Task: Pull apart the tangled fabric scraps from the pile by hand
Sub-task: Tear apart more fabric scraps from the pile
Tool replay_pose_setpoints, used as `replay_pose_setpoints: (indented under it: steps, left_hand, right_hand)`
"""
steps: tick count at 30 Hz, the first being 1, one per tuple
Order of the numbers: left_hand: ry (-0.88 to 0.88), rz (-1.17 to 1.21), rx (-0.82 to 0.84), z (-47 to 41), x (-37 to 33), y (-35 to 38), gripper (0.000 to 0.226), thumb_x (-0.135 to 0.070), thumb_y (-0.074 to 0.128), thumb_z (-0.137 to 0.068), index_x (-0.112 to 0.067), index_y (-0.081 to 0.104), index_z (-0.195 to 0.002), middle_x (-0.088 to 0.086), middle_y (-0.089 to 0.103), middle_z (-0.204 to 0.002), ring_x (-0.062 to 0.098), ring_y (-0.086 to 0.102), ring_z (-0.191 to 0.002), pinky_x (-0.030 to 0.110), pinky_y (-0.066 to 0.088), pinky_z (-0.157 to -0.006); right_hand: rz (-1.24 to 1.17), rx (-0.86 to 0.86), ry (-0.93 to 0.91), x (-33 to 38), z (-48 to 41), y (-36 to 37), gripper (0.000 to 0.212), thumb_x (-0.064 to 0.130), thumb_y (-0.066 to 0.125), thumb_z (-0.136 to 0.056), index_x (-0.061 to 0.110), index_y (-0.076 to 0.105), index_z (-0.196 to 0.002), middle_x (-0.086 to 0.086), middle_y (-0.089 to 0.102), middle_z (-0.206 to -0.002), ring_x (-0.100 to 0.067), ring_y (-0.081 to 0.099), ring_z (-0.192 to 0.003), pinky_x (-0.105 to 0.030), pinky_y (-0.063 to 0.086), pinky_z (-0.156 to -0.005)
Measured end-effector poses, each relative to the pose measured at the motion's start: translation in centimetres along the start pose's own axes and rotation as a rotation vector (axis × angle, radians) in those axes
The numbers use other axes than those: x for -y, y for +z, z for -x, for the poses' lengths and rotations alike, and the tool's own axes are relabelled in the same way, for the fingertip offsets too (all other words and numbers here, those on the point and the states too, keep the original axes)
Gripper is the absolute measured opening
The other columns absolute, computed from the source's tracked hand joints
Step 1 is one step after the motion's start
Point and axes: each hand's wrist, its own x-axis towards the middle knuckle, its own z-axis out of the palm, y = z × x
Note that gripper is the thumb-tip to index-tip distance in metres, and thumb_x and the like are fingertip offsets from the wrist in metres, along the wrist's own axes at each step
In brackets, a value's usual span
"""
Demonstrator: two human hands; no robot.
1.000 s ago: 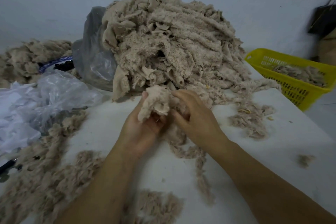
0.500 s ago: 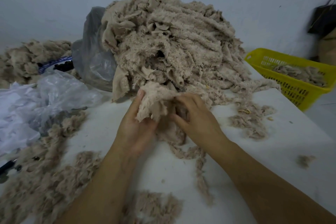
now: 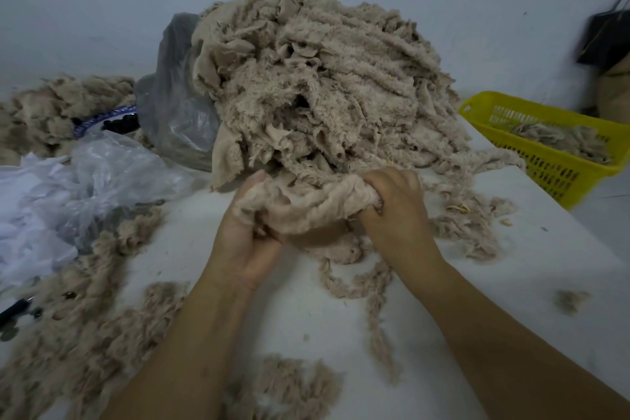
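Most of the pile left, one clump in my hands

Most of the work is ahead, I judge: the big pile of tangled fabric scraps (image 3: pixel 317 85) stands tall at the back of the white table (image 3: pixel 511 283), spilling out of a grey plastic bag (image 3: pixel 174 102), and looks barely dented. Loose pulled-apart scraps (image 3: pixel 78 317) lie spread along the near left edge and in smaller tufts in front of me, and the yellow basket (image 3: pixel 545 160) at the right holds only a thin layer. At the foot of the pile, my left hand (image 3: pixel 245 242) and right hand (image 3: pixel 399 211) are both closed tight on one clump (image 3: pixel 306 204), stretched between them and not yet parted
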Motion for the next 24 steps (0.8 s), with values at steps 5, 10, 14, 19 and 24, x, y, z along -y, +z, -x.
replay_pose_setpoints:
  steps: [5, 10, 14, 19, 24]
  left_hand:
    - [0.038, -0.947, 0.027, 0.8, 2.2, 0.9, 0.033, -0.056, 0.066, -0.075, -0.028, 0.066, -0.093, -0.009, 0.071, -0.084, 0.005, 0.068, -0.075, 0.016, 0.051, -0.062]
    - [-0.063, -0.846, 0.063, 1.0, 2.3, 1.1, 0.027, -0.044, 0.077, -0.081, -0.018, 0.077, -0.090, 0.012, 0.076, -0.089, 0.026, 0.072, -0.079, 0.035, 0.058, -0.071]
    - [-0.068, -0.449, 0.043, 0.7, 1.3, 0.7, 0.018, -0.028, 0.068, -0.083, -0.012, 0.075, -0.081, 0.012, 0.073, -0.086, 0.020, 0.071, -0.079, 0.028, 0.058, -0.071]
    - [-0.059, -0.136, 0.006, 0.5, 0.9, 0.9, 0.022, -0.021, 0.064, -0.082, -0.015, 0.063, -0.060, 0.000, 0.062, -0.060, 0.011, 0.061, -0.060, 0.020, 0.054, -0.059]
    - [-0.021, 0.070, -0.130, 0.2, -0.4, 0.2, 0.025, -0.024, 0.061, -0.082, -0.022, 0.054, -0.058, -0.010, 0.047, -0.049, 0.003, 0.041, -0.041, 0.017, 0.040, -0.044]
  right_hand:
    - [-0.001, 0.005, -0.074, 0.8, 0.2, -0.1, 0.046, 0.006, 0.053, -0.069, 0.004, 0.066, -0.113, -0.004, 0.063, -0.110, -0.018, 0.036, -0.111, -0.017, 0.024, -0.084]
    - [-0.010, 0.035, 0.025, 0.2, 0.2, 0.2, 0.047, -0.009, 0.057, -0.080, 0.009, 0.063, -0.123, 0.010, 0.056, -0.099, -0.026, 0.047, -0.105, -0.028, 0.032, -0.076]
    - [0.109, 0.116, 0.168, -0.5, -0.1, 0.7, 0.045, -0.004, 0.046, -0.087, 0.013, 0.057, -0.127, -0.007, 0.058, -0.104, -0.031, 0.050, -0.103, -0.034, 0.029, -0.066]
    - [0.165, 0.196, 0.242, -0.8, -0.2, 0.9, 0.043, -0.002, 0.043, -0.089, 0.009, 0.054, -0.129, -0.015, 0.058, -0.113, -0.032, 0.047, -0.108, -0.036, 0.035, -0.074]
    - [0.092, 0.183, 0.307, -1.7, -0.5, 0.9, 0.030, 0.002, 0.044, -0.092, 0.005, 0.054, -0.121, -0.014, 0.056, -0.117, -0.032, 0.048, -0.110, -0.039, 0.042, -0.084]
